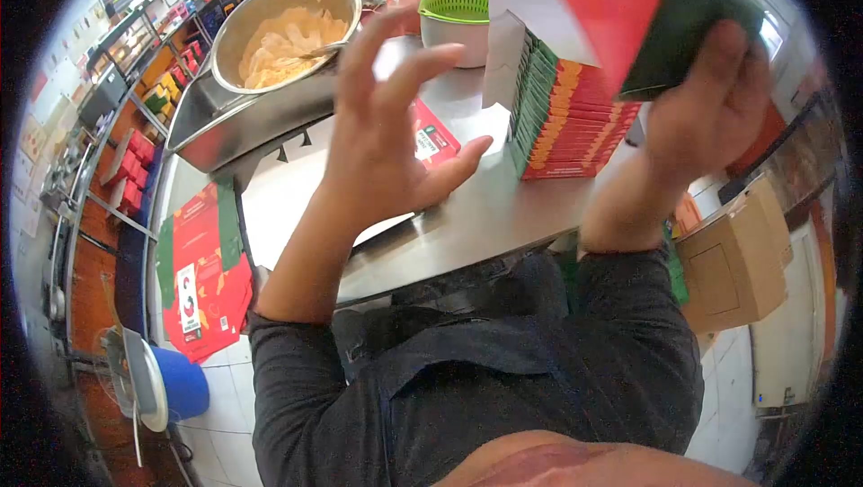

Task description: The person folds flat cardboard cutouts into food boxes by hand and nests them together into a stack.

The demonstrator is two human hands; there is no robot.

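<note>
My left hand (387,145) is raised over the steel table with its fingers spread and nothing in it. At the upper right, my right hand (719,100) grips a red and green folded carton (638,19), which is blurred by motion. Just below that carton stands a tall stack of red and green cartons (575,118). Under my left hand lie white sheets (297,190) and a red printed piece (436,136). Flat red and green cartons (207,262) hang over the table's left edge.
A steel bowl (225,69) of pale orange food sits at the back left on a steel tray (261,123). Behind the table's middle is a white tub (454,37) with a green basket (458,7). A cardboard box (733,267) stands right, a blue bucket (184,384) lower left.
</note>
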